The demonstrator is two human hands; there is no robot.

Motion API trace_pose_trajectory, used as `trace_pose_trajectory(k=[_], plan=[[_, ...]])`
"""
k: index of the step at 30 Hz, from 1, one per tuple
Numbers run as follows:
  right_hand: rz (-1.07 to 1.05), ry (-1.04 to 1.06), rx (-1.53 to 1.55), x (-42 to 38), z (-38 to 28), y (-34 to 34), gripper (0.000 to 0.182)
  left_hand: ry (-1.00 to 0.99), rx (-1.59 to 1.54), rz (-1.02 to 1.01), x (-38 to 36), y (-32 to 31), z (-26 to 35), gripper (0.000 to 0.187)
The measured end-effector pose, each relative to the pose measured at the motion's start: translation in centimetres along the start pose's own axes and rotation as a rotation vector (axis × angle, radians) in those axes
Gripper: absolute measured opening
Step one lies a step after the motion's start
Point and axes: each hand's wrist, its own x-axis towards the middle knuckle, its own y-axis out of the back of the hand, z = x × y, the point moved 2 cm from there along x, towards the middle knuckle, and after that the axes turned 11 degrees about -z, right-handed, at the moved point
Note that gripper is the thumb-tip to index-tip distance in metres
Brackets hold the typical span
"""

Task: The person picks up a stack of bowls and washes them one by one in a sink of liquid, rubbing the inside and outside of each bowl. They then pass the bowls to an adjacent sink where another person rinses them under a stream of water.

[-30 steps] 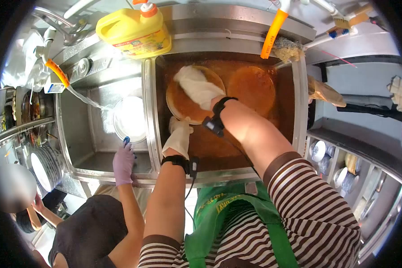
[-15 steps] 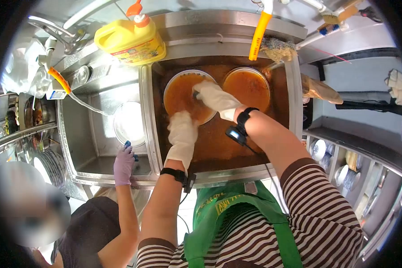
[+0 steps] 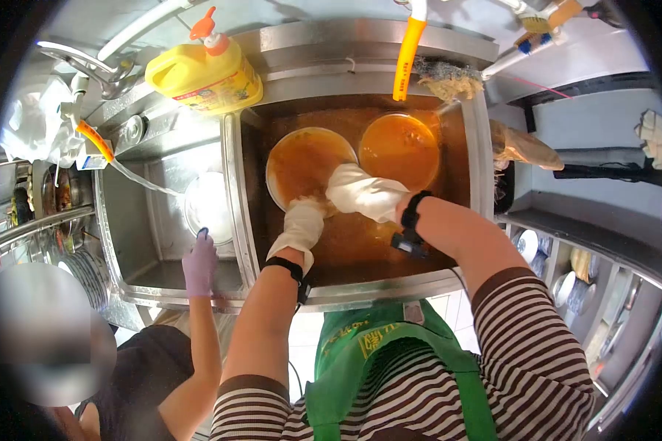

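Both my hands wear white gloves and reach into the right sink basin, which holds orange-brown water. My left hand (image 3: 303,223) is at the near edge of a large round white-rimmed plate (image 3: 276,158) in the water; its fingers are submerged and blurred. My right hand (image 3: 357,189) sits over the right near part of the same plate, fingertips dipping out of sight. Whether either hand grips anything is hidden. To the right of this plate lies a second round dish (image 3: 399,147), also in the murky water, with no hand on it.
A co-worker's gloved hand (image 3: 200,268) reaches over the left basin (image 3: 136,242), near a pale round dish (image 3: 207,206). A yellow pump jug (image 3: 206,77) stands on the back ledge. An orange-tipped hose (image 3: 408,62) hangs above; a scouring pad (image 3: 449,84) lies beside it.
My right hand has moved toward me, from the plate's middle to its near right side; the dark thing seen at its fingertips no longer shows. My left hand has shifted slightly nearer me.
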Motion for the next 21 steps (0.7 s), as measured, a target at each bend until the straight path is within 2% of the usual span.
trace_pose_trajectory(k=[4, 5, 7, 8, 9, 11, 12, 13, 15, 17, 18, 19, 20, 21], plan=[[0.248, -0.265, 0.897, -7.7, 1.2, 1.7, 0.020, -0.062, -0.137, 0.056, -1.8, 1.7, 2.3, 0.021], [0.252, -0.264, 0.897, -7.8, 2.1, 0.8, 0.020, -0.061, -0.134, 0.058, -2.5, 2.5, 2.7, 0.021], [0.447, -0.397, 0.521, -6.6, 5.2, -1.6, 0.030, -0.074, -0.280, 0.003, -3.9, 5.1, 4.2, 0.026], [0.498, -0.346, 0.648, -6.9, 6.3, -2.4, 0.035, -0.074, -0.276, 0.006, -4.0, 5.7, 4.5, 0.026], [0.544, -0.412, 1.103, -10.5, 4.9, -1.3, 0.035, -0.084, -0.333, 0.009, -3.8, 6.4, 4.8, 0.028], [0.692, -0.448, 1.390, -13.9, 3.2, -0.8, 0.038, -0.104, -0.382, 0.012, -3.4, 8.3, 4.9, 0.030], [0.700, -0.456, 1.395, -13.6, 3.2, -2.6, 0.038, -0.014, -0.487, -0.007, -3.6, 9.7, 4.5, 0.031], [0.874, -0.247, 1.222, -12.2, 3.6, -5.2, 0.040, 0.009, -0.541, 0.000, -4.0, 10.2, 4.2, 0.033], [0.925, -0.081, 1.748, -15.4, -1.0, -1.0, 0.038, 0.055, -0.648, 0.019, -5.0, 11.3, 3.5, 0.037], [0.744, -0.104, 1.615, -15.0, -3.7, 0.7, 0.031, -0.018, -1.307, 0.047, -5.7, 9.7, 2.2, 0.034], [0.877, 0.319, 1.787, -12.3, -5.5, 0.0, 0.028, -0.070, -1.580, 0.066, -6.8, 10.2, 2.1, 0.031], [0.998, 0.770, 1.903, -9.8, -6.8, -0.5, 0.025, -0.075, -1.565, 0.061, -6.9, 9.5, 1.8, 0.031], [1.120, 0.344, 1.206, -11.1, -7.4, 2.2, 0.023, -0.120, -1.565, 0.165, -6.9, 8.4, 1.2, 0.026], [1.107, -0.062, 0.500, -13.1, -7.7, 5.3, 0.021, -0.166, -1.564, 0.269, -7.4, 7.6, 0.9, 0.023]])
